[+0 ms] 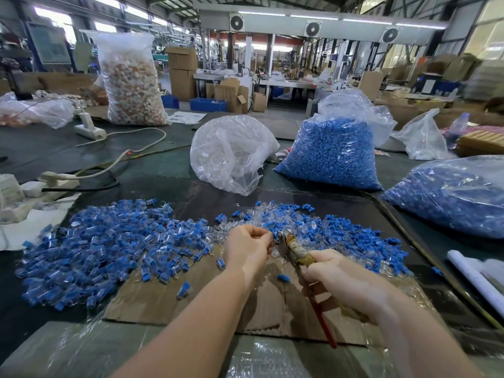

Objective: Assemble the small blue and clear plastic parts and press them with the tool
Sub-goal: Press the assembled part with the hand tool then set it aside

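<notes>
Pinching a small blue and clear plastic part (270, 236) between curled fingertips, the left hand (246, 248) holds it against the metal head of the pliers-like pressing tool (289, 245). The right hand (336, 276) is wrapped around the tool's handles, 1 of them red and sticking out below the hand, the upper part bound in yellowish tape. Both hands hover above a flat brown sheet of cardboard (191, 298) on the dark bench (152, 170). To the left lies a wide heap of joined blue-in-clear pieces (103, 246); to the right, a heap of loose blue plugs and clear shells (341, 230). Farther back stand a crumpled clear bag (231, 154) and a clear bag packed with blue plugs (331, 154).
</notes>
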`<move>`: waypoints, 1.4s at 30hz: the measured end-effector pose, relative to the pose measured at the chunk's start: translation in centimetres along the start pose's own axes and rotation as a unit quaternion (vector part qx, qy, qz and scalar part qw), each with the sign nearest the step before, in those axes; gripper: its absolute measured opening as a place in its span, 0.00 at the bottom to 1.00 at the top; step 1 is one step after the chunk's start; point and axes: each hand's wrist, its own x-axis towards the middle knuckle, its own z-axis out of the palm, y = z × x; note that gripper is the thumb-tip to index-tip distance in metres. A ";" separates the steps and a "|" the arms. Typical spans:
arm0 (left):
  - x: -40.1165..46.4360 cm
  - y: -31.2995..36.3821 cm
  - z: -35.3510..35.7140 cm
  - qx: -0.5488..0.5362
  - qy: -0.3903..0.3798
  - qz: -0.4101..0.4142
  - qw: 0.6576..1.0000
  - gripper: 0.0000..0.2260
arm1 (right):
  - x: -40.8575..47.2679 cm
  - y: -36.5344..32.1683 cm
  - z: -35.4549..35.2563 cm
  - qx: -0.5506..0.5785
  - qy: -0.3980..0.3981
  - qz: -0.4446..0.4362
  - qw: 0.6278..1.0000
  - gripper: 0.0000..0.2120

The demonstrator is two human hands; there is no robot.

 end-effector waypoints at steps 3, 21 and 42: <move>0.2 0.0 0.0 -0.029 -0.015 -0.032 0.999 0.04 | 0.0 -0.1 0.0 0.002 -0.002 0.003 1.000 0.02; 0.9 -1.1 -0.2 -0.095 -0.033 -0.056 0.993 0.03 | -0.7 -0.7 0.0 -0.012 -0.021 -0.009 1.000 0.02; 1.2 -1.6 -0.2 -0.103 -0.041 -0.063 0.992 0.03 | -0.6 -0.5 0.7 -0.104 0.011 -0.039 0.994 0.09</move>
